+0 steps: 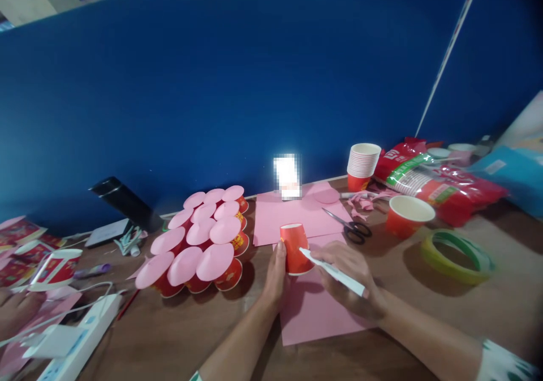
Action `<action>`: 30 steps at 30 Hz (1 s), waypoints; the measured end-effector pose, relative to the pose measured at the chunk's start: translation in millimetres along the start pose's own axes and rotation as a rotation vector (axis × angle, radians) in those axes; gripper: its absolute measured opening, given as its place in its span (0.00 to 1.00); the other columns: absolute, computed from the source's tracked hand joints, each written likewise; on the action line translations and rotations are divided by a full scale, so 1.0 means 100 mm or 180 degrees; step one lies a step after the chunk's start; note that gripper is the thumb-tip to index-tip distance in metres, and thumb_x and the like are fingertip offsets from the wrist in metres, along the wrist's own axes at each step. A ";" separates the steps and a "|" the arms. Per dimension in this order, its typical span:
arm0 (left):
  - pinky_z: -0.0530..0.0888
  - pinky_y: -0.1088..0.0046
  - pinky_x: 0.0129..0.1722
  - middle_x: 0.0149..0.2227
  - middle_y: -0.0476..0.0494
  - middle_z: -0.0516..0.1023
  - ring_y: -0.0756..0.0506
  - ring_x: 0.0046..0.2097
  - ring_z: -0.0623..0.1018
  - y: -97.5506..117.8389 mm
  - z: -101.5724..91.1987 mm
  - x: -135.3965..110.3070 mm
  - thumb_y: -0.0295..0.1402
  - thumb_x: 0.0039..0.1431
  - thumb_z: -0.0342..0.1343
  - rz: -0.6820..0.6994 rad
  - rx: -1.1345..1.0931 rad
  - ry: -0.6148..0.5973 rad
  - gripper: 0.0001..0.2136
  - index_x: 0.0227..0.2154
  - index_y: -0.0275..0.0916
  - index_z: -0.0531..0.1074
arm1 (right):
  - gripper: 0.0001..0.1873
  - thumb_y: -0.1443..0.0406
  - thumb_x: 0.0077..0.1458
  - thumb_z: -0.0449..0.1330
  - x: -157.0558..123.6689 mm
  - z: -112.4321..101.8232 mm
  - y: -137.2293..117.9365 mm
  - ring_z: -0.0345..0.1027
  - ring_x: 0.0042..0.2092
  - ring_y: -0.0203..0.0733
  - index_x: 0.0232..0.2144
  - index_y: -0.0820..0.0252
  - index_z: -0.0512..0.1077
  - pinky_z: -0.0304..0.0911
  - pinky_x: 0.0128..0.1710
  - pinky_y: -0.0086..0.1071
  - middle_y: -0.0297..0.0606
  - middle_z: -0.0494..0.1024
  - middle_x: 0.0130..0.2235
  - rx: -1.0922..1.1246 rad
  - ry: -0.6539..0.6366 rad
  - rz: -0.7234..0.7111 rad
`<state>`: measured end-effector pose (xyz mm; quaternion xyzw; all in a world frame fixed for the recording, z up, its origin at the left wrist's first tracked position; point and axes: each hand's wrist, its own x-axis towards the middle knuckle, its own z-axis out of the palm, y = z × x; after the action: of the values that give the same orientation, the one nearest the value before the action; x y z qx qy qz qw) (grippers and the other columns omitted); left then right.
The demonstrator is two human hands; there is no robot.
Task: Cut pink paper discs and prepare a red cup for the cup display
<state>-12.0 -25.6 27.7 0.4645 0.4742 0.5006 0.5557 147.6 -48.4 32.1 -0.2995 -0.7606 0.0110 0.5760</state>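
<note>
A red paper cup (293, 246) is upside down over pink paper (320, 312), its wide rim toward me. My left hand (278, 271) grips the cup from its left side. In my right hand (350, 273) is a white marker (341, 279), its tip at the cup's right side; whether it touches cannot be made out. Another pink sheet (271, 220) lies behind, with a pink paper circle (326, 194) and black-handled scissors (354, 229) on its right part. Left of my hands stand several upturned red cups topped with pink circles (215, 261).
At the right are an open red cup (409, 217), a yellow-green tape roll (456, 256), stacked cups (363, 163) and a red packet (428, 180). A black cylinder (127, 203) and power strip (80, 341) are at left, near another person's hand (19, 310).
</note>
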 end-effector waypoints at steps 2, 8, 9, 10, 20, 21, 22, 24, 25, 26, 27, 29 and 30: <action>0.72 0.56 0.53 0.39 0.34 0.80 0.34 0.53 0.75 0.00 0.00 0.00 0.58 0.55 0.51 -0.0067 -0.0011 0.0002 0.25 0.32 0.38 0.74 | 0.12 0.74 0.57 0.56 0.01 0.00 -0.01 0.75 0.32 0.39 0.42 0.59 0.74 0.72 0.34 0.33 0.39 0.81 0.32 -0.0032 -0.0051 -0.0007; 0.74 0.60 0.47 0.38 0.37 0.80 0.37 0.45 0.77 -0.09 -0.05 0.03 0.59 0.55 0.50 -0.0114 -0.0014 -0.0088 0.25 0.32 0.39 0.74 | 0.13 0.74 0.57 0.57 -0.03 0.00 0.01 0.75 0.34 0.41 0.44 0.59 0.74 0.72 0.35 0.35 0.41 0.81 0.34 -0.0063 -0.0026 0.0120; 0.74 0.60 0.47 0.38 0.37 0.81 0.37 0.44 0.77 -0.10 -0.05 0.04 0.59 0.55 0.50 -0.0096 -0.0007 -0.0116 0.26 0.33 0.39 0.75 | 0.13 0.74 0.58 0.57 -0.04 0.01 0.01 0.75 0.35 0.41 0.44 0.59 0.74 0.72 0.36 0.36 0.41 0.81 0.35 -0.0062 -0.0073 0.0170; 0.73 0.60 0.48 0.38 0.37 0.81 0.38 0.44 0.77 -0.11 -0.05 0.04 0.59 0.56 0.49 -0.0066 0.0008 -0.0134 0.26 0.34 0.38 0.75 | 0.13 0.73 0.58 0.57 -0.04 0.01 0.01 0.76 0.36 0.41 0.45 0.59 0.74 0.72 0.37 0.36 0.41 0.81 0.36 -0.0061 -0.0113 0.0207; 0.71 0.63 0.48 0.42 0.38 0.80 0.41 0.43 0.76 -0.28 -0.08 0.08 0.57 0.60 0.47 0.0179 -0.0161 -0.0319 0.28 0.42 0.35 0.75 | 0.11 0.71 0.60 0.57 -0.04 0.01 0.02 0.76 0.36 0.42 0.44 0.59 0.75 0.72 0.37 0.35 0.42 0.82 0.36 -0.0198 -0.0041 0.0210; 0.71 0.63 0.48 0.43 0.38 0.80 0.40 0.44 0.76 -0.30 -0.08 0.09 0.57 0.60 0.48 0.0142 -0.0218 -0.0336 0.28 0.42 0.34 0.75 | 0.12 0.71 0.60 0.57 -0.04 0.00 0.02 0.76 0.36 0.42 0.44 0.59 0.75 0.72 0.38 0.35 0.42 0.82 0.36 -0.0207 -0.0064 0.0236; 0.71 0.63 0.48 0.43 0.38 0.80 0.40 0.45 0.76 -0.31 -0.08 0.09 0.57 0.60 0.47 0.0116 -0.0250 -0.0345 0.28 0.42 0.34 0.75 | 0.12 0.71 0.60 0.57 -0.04 0.00 0.02 0.76 0.37 0.42 0.44 0.58 0.75 0.72 0.38 0.36 0.42 0.82 0.36 -0.0211 -0.0091 0.0261; 0.70 0.64 0.48 0.44 0.37 0.79 0.40 0.45 0.76 -0.33 -0.08 0.09 0.56 0.61 0.47 0.0111 -0.0209 -0.0348 0.28 0.42 0.34 0.74 | 0.12 0.72 0.60 0.57 -0.04 0.01 0.03 0.76 0.37 0.42 0.45 0.58 0.75 0.72 0.38 0.36 0.42 0.82 0.37 -0.0205 -0.0099 0.0277; 0.70 0.64 0.48 0.44 0.37 0.79 0.40 0.45 0.76 -0.33 -0.08 0.09 0.56 0.61 0.47 0.0127 -0.0184 -0.0342 0.28 0.42 0.34 0.74 | 0.12 0.72 0.59 0.58 -0.05 0.01 0.03 0.76 0.37 0.42 0.45 0.58 0.75 0.72 0.38 0.36 0.41 0.82 0.36 -0.0191 -0.0072 0.0250; 0.70 0.64 0.47 0.44 0.37 0.79 0.40 0.45 0.76 -0.32 -0.08 0.09 0.56 0.60 0.47 0.0142 -0.0179 -0.0340 0.28 0.42 0.34 0.74 | 0.13 0.73 0.59 0.58 -0.05 0.01 0.03 0.76 0.37 0.42 0.45 0.58 0.75 0.72 0.38 0.36 0.41 0.82 0.36 -0.0175 -0.0040 0.0211; 0.70 0.64 0.47 0.43 0.37 0.79 0.40 0.45 0.76 -0.32 -0.08 0.09 0.57 0.60 0.47 0.0149 -0.0191 -0.0336 0.28 0.42 0.34 0.74 | 0.13 0.73 0.59 0.58 -0.05 0.01 0.04 0.76 0.37 0.42 0.45 0.58 0.74 0.72 0.38 0.35 0.41 0.81 0.36 -0.0159 -0.0021 0.0173; 0.71 0.65 0.46 0.43 0.37 0.79 0.40 0.44 0.76 -0.31 -0.08 0.09 0.58 0.59 0.48 0.0135 -0.0221 -0.0343 0.29 0.42 0.34 0.74 | 0.14 0.73 0.58 0.59 -0.04 0.02 0.04 0.76 0.37 0.41 0.46 0.58 0.74 0.72 0.38 0.35 0.41 0.81 0.36 -0.0134 -0.0019 0.0163; 0.71 0.65 0.46 0.43 0.37 0.80 0.40 0.44 0.76 -0.31 -0.08 0.09 0.58 0.59 0.48 0.0120 -0.0222 -0.0345 0.29 0.42 0.34 0.74 | 0.14 0.74 0.58 0.59 -0.04 0.02 0.04 0.75 0.37 0.41 0.46 0.58 0.74 0.71 0.38 0.35 0.41 0.81 0.36 -0.0122 -0.0027 0.0179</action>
<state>-15.8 -18.6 -4.4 0.4801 0.4169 0.5012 0.5869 148.1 -46.6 26.2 -0.3316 -0.7543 0.0138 0.5664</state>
